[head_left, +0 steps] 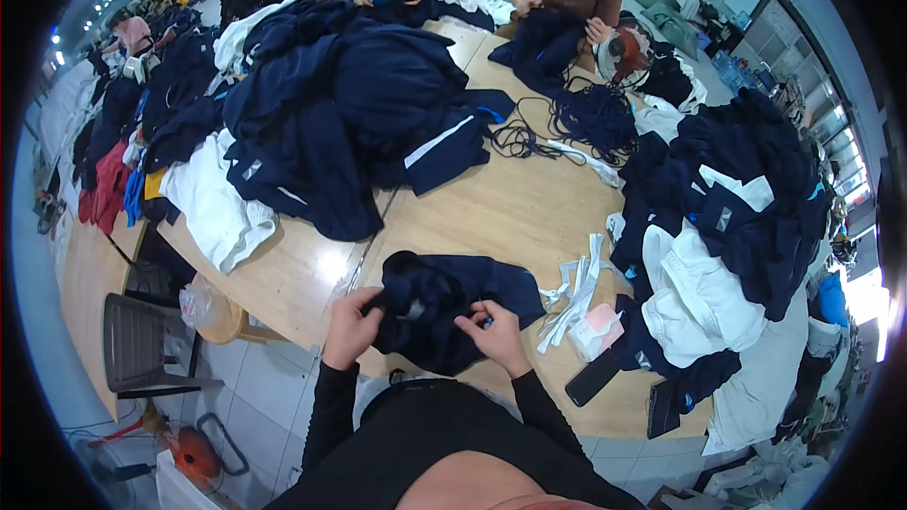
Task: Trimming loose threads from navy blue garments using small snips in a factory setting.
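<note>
A dark navy garment [449, 288] lies bunched on the light wooden table, right in front of me. At its left edge, my left hand [352, 329] is closed on a fold of the cloth, the fingertips partly hidden in it. My right hand [497, 333] is over the garment's right part, with thumb and forefinger pinched together. Something small, with a bit of blue, shows at those fingers; I cannot make out what it is. A small pale patch shows within the cloth between my hands.
Navy garments [350, 85] are heaped at the far left beside a white garment [222, 212]. Dark cords [595, 118] lie at the far side. To the right are white strips [573, 302], a phone [591, 378] and another clothes pile [756, 151]. Two people stand opposite.
</note>
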The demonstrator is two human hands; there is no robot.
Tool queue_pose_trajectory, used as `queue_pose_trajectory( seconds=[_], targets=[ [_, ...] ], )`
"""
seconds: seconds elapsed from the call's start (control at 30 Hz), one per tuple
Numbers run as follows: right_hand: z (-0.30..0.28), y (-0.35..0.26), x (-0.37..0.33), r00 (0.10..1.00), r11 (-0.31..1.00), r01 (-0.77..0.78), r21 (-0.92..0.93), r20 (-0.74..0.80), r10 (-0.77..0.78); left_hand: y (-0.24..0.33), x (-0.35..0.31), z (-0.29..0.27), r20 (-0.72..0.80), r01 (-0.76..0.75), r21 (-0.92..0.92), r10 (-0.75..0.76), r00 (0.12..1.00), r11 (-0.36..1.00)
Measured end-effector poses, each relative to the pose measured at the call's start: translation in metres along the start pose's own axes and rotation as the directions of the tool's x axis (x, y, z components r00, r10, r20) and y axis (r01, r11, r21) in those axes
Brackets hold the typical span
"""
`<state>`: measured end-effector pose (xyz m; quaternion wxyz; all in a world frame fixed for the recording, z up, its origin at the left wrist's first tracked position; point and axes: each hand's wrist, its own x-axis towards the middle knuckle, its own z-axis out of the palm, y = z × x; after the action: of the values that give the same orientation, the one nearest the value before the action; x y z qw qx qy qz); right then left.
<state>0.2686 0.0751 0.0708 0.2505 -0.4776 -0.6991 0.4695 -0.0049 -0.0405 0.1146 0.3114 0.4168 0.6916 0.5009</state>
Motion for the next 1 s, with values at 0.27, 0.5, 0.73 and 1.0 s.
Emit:
queue_pose_trajectory(
  seconds=[0.27,0.5,0.73,1.0],
  targets=[
    [-0.001,0.003,0.021,0.977,1.000,0.007,0.001,-0.215,-0.007,0.013,0.025,0.024,-0.154,-0.227,0.169,0.253,0.955,0.959],
    [-0.166,-0.124,0.061,0.425,0.877,0.360,-0.319,-0.781,-0.458,0.155,0.070,-0.049,-0.486,-0.491,0.431,0.653,0.581,0.757],
    [-0.165,-0.129,-0.037,0.442,0.651,0.733,-0.198,-0.588,-0.677,0.105,0.019,-0.097,-0.416,-0.356,0.168,0.393,0.820,0.919],
    [-0.103,-0.064,-0.082,0.987,0.991,0.092,-0.099,0.138,-0.078,-0.013,0.006,-0.102,0.368,-0.190,0.594,-0.054,0.928,0.781]
  ],
)
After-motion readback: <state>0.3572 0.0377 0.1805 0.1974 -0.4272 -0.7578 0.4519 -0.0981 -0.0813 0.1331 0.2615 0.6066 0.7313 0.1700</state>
